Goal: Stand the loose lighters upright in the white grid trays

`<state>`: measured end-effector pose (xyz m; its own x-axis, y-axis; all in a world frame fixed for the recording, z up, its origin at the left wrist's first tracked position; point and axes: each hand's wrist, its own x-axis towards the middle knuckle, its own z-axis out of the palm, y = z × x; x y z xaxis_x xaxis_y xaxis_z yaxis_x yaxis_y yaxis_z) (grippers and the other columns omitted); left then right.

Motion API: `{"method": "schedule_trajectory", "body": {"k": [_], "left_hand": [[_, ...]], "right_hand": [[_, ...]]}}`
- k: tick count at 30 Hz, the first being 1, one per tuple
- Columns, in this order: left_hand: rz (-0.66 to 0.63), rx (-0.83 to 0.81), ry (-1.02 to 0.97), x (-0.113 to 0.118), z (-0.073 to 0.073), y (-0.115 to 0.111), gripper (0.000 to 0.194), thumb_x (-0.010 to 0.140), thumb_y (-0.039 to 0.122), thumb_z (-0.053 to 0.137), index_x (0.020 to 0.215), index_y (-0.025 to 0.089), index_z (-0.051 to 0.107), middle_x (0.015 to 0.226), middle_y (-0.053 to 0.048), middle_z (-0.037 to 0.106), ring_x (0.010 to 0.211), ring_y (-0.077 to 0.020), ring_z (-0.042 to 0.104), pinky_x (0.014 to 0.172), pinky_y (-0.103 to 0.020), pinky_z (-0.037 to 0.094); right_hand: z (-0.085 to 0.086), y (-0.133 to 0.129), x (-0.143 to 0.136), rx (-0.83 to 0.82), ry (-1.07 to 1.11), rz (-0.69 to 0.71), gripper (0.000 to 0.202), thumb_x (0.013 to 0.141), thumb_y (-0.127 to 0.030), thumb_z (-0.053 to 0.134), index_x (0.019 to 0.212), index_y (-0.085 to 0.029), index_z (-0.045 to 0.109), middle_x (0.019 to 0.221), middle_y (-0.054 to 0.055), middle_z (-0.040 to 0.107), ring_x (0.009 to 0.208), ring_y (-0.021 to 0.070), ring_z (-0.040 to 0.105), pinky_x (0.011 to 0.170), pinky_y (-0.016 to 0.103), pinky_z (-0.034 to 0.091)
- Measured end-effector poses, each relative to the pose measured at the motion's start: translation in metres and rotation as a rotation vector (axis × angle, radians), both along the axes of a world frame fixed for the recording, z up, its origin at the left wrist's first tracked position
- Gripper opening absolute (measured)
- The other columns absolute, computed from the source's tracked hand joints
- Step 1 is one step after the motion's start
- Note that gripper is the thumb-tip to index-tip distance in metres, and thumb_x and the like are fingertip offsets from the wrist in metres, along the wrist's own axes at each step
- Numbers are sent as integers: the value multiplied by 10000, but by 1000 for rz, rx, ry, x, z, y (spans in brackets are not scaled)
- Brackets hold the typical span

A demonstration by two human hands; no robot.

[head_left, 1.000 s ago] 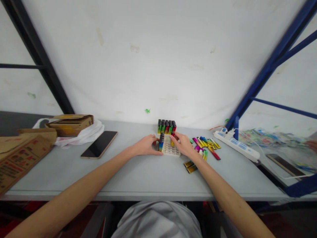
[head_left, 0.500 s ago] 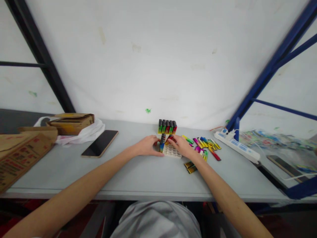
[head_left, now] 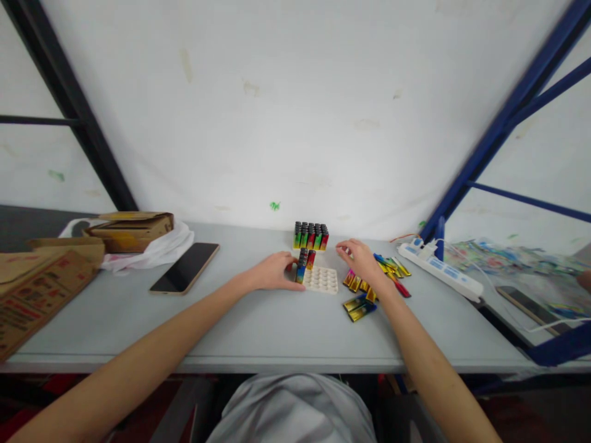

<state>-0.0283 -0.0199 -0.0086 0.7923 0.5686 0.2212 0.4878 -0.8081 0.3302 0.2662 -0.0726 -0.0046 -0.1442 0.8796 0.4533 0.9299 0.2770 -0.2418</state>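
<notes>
A white tray with round holes lies on the grey table. Several upright lighters stand along its left side, and a red one stands beside them at the back. My left hand is curved around the left side of the tray, fingers and thumb apart, against the row of lighters. To the right of the tray, my right hand hovers above loose colourful lighters; its thumb and fingertips are close together, and nothing shows between them. Behind the tray stands a filled block of lighters.
A phone lies to the left, near a white plastic bag and cardboard boxes. On the right are a white power strip, a blue metal frame and a second phone.
My right hand has moved right, off the tray, leaving a red lighter standing in it. The left hand has stayed in place.
</notes>
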Motion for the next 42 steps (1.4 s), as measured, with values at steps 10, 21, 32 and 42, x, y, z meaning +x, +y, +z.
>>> {"method": "schedule_trajectory", "body": {"k": [10,21,32,42], "left_hand": [[15,-13,3,0,-1,0,657,690,735,718,963,138,682,974,-108,686,885,-275,638,762,-328,471],[-8,-21,-25,-1,-2,3,670,685,745,714,990,149,695,944,-91,684,848,-267,634,747,-329,464],[-1,-14,-11,0,-3,2,659,693,744,718,964,144,680,954,-103,685,851,-267,633,747,-334,475],[0,-27,-17,-1,-1,0,660,699,709,733,1038,144,694,962,-97,695,847,-266,634,744,-330,468]], "right_hand": [[-15,6,33,-233,-162,-351,174,919,-261,643,1049,-158,696,1051,156,733,960,260,676,810,315,454],[3,9,-6,-20,963,69,394,822,-579,683,894,-191,669,835,23,643,761,163,568,705,280,460],[4,-8,-58,-278,1141,280,457,876,-699,570,929,-251,499,607,-102,313,461,88,254,427,211,229],[-6,-8,-69,-34,742,56,498,905,-559,511,565,-220,379,536,-46,334,546,119,335,538,272,261]]}}
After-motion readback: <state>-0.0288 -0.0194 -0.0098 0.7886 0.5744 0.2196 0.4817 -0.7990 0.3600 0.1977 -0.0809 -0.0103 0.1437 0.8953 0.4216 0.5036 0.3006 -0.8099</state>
